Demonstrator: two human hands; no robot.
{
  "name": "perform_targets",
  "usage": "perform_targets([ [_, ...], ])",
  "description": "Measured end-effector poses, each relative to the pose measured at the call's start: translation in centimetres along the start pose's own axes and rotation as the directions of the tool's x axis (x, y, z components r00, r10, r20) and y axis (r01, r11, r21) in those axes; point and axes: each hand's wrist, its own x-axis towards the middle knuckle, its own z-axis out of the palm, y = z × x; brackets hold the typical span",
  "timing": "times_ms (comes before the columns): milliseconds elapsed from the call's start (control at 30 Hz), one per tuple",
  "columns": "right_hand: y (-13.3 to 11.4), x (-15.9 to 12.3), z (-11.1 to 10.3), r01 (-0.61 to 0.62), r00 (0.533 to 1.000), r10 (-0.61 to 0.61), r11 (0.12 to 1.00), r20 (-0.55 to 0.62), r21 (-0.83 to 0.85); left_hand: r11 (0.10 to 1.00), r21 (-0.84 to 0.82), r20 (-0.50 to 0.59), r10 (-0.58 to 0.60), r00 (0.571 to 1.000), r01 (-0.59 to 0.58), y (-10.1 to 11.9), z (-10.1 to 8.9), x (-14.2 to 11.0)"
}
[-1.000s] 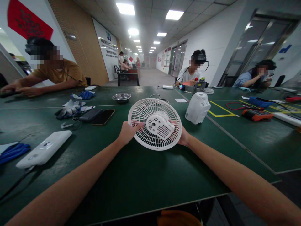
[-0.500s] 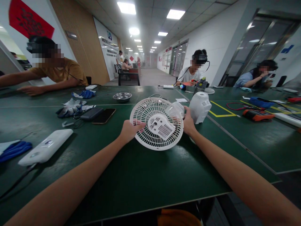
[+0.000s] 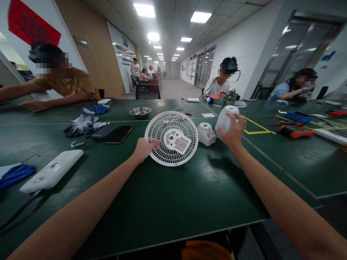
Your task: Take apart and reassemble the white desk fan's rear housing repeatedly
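My left hand grips the left rim of a round white fan grille, which stands tilted on the green table. Just right of the grille a small white domed motor part sits on the table, free of both hands. Farther right, my right hand is wrapped over a larger white fan housing, with fingers curled on its top and side.
Two phones and gloves lie at the left, a white power bank nearer. A metal bowl sits behind. Orange tool and yellow tape lines are at right. Other people sit around the tables.
My right hand let go of the grille, left the small motor part on the table and reached right onto the large white housing. The grille moved slightly left and down.
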Motion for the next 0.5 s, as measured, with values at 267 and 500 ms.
perform_targets([
  [267, 6.5, -0.1, 2.6, -0.492, 0.858, 0.452, 0.859, 0.245, 0.14, 1.0, 0.019, 0.043, -0.013, 0.999, 0.012, -0.2, -0.1, 0.2],
  [500, 7.0, -0.5, 3.6, -0.513, 0.845, 0.466, 0.846, 0.263, 0.148, 1.0, 0.008, 0.055, 0.01, 0.998, -0.011, -0.2, -0.2, 0.3],
])
